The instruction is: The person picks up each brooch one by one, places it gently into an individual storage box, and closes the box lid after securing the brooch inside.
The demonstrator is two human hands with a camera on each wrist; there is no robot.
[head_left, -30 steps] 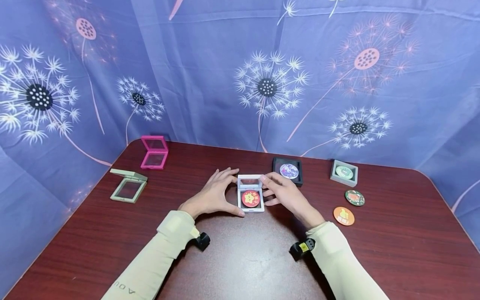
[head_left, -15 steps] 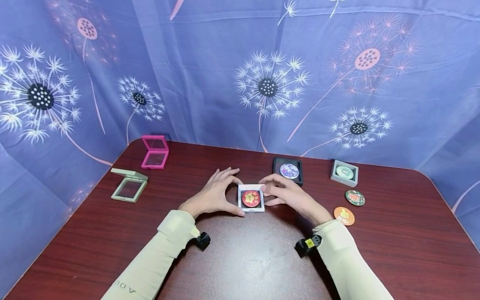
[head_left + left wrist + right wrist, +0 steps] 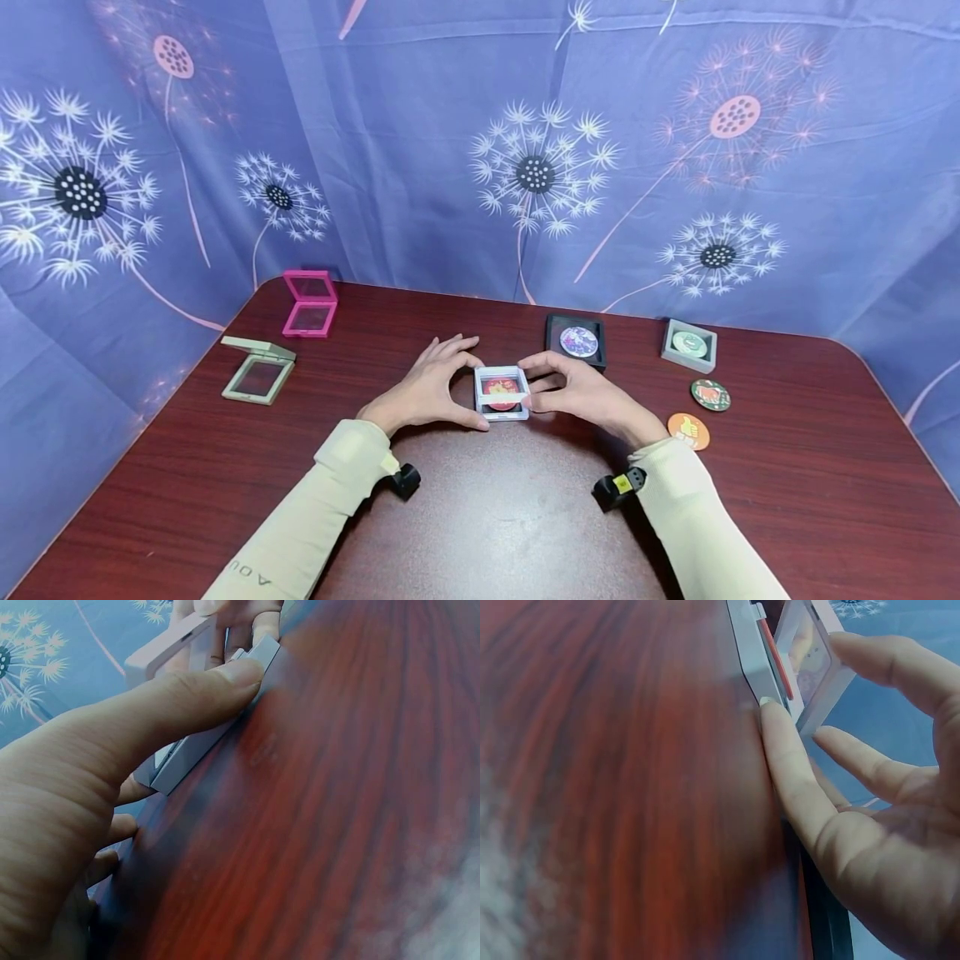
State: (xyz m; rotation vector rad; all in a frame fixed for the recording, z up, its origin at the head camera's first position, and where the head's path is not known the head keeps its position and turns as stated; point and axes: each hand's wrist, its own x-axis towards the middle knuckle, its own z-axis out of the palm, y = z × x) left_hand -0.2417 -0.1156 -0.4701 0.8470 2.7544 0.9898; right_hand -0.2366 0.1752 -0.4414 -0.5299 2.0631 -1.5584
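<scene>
Gripping from both sides: left hand point(image 3: 427, 396) holds the white case point(image 3: 502, 417) near its left corners, thumb point(image 3: 225, 684) against the near wall of the base point(image 3: 196, 754), other fingers round toward the far side. Right hand point(image 3: 588, 400) grips the lid point(image 3: 502, 399) at its right; one fingertip point(image 3: 838, 649) meets the lid's rim, another touches the base. Which digit is which on this hand is hard to tell from the close wrist view.

Position: case lies on the table point(image 3: 472, 517), between the hands in front of the person; the black case point(image 3: 552, 332) is near, farther back and to the right. Red badge point(image 3: 775, 658) sits in the base under the tilted lid.

Handling (judged): light, stiff plastic, smooth enough to slide if pushed from one side only. Hinge is probably the weak part; the clear window point(image 3: 810, 656) likely smudges or flexes under a fingertip. Best hold: base by opposite walls or corners, lid by its rim. Badge looks thin and rigid, best taken by its edge.

Orientation: hinge on the far side, lid's free edge raised and toward the person, gap facing near. Outline nearly square, no clear long axis; sides roughly square to the person. Badge is round.
</scene>
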